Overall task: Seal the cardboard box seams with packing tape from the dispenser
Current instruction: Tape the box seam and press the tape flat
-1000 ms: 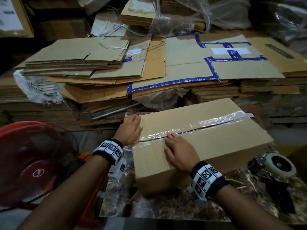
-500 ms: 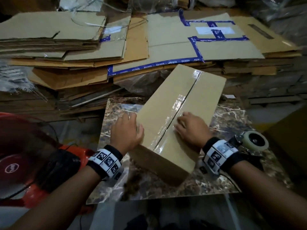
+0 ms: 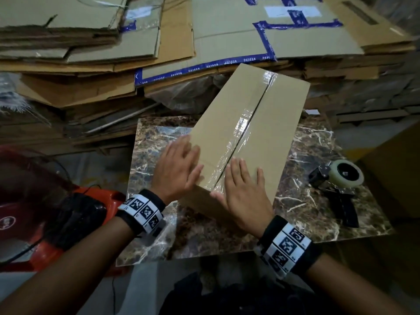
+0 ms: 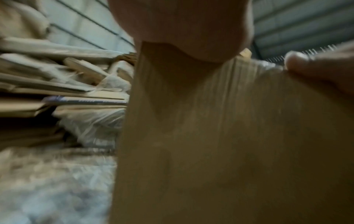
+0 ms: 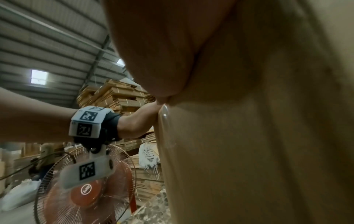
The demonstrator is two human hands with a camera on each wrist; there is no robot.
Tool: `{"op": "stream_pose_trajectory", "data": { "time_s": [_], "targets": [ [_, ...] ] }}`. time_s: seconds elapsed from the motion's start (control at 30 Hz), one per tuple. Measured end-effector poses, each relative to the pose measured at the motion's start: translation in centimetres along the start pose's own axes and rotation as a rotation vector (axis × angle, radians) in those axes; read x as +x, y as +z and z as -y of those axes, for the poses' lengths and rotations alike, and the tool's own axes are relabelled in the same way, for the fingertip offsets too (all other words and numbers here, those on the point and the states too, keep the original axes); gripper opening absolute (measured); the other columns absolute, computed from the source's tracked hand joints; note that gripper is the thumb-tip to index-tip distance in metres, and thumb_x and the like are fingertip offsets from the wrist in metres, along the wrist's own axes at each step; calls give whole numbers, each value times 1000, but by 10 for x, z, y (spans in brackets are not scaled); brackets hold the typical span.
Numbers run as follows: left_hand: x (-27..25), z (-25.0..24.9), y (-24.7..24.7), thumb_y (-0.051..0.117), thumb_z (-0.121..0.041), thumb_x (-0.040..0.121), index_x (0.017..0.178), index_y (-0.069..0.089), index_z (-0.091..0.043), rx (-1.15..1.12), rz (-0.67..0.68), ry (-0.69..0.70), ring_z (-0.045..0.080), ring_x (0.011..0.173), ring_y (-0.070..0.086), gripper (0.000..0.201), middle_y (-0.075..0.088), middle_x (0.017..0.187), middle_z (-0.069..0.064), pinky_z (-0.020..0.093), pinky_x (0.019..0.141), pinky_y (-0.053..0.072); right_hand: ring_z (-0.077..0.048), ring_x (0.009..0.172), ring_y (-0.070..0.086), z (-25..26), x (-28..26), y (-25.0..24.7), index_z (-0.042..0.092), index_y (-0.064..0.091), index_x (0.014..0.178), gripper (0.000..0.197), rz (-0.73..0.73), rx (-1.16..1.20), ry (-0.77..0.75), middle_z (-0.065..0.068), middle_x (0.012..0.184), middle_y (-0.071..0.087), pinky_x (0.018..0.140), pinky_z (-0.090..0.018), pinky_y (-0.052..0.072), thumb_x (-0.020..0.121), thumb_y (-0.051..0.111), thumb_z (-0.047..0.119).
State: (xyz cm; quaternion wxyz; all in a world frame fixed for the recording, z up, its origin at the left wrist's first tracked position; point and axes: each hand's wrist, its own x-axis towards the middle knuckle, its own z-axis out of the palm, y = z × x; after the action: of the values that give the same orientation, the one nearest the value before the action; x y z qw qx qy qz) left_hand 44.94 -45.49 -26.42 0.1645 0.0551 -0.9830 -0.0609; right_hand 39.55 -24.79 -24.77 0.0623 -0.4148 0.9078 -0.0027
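Observation:
A long brown cardboard box (image 3: 268,123) lies on the marble slab (image 3: 318,189), its length running away from me. Clear packing tape (image 3: 244,126) covers its top centre seam. My left hand (image 3: 179,169) lies flat with straight fingers on the box's near left corner. My right hand (image 3: 244,189) presses flat on the top at the near end, just right of the seam, with the thumb over the near edge. The tape dispenser (image 3: 338,185) lies on the slab to the right, untouched. The left wrist view shows the box side (image 4: 220,136) close up.
Stacks of flattened cardboard (image 3: 159,46) rise behind the slab, some with blue tape. A red floor fan (image 3: 34,205) stands at the left, also in the right wrist view as the fan (image 5: 86,189). Another brown box (image 3: 400,169) sits at the far right.
The box has turned from lying crosswise to pointing away from me. Both hands shifted to its near end, and the left hand went from its side to its top corner.

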Motion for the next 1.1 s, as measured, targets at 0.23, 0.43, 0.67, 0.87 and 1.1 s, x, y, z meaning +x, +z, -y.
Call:
{"op": "stream_pose_trajectory", "data": {
  "time_s": [0.23,0.43,0.67,0.87,1.1],
  "targets": [
    [6,10,-4,21,-77,91,155,25,-15,171,252,311,28,150,15,89,21,161,13,45,121,13,-33,149,21,-26,18,-2,4,28,151,92,37,-49,-106,-16,161,20,112,-68,20,88,7,68],
    [5,1,-2,16,-79,91,157,7,-33,155,242,276,30,151,12,82,14,163,14,51,120,18,-30,133,50,-36,6,-1,12,59,131,60,-259,67,-259,-8,142,55,106,-53,41,92,40,53],
    [3,-16,2,22,-73,94,152,27,-41,157,228,272,38,146,25,67,30,157,20,57,115,27,-16,85,72,-53,-9,0,14,78,85,17,-642,421,-256,0,90,77,82,-38,57,88,67,26],
    [-1,-28,5,26,-72,95,148,38,-34,163,220,229,37,144,29,67,35,155,17,56,114,28,-23,115,59,-55,-2,-7,14,70,111,41,-333,178,-177,-3,117,70,99,-43,47,97,42,40],
    [0,-36,3,27,-73,94,148,40,-29,164,233,212,38,143,31,71,37,154,18,56,113,29,-23,117,59,-65,-12,1,20,68,110,32,-527,265,221,-5,124,65,106,-56,39,89,52,39]
  ]
}}
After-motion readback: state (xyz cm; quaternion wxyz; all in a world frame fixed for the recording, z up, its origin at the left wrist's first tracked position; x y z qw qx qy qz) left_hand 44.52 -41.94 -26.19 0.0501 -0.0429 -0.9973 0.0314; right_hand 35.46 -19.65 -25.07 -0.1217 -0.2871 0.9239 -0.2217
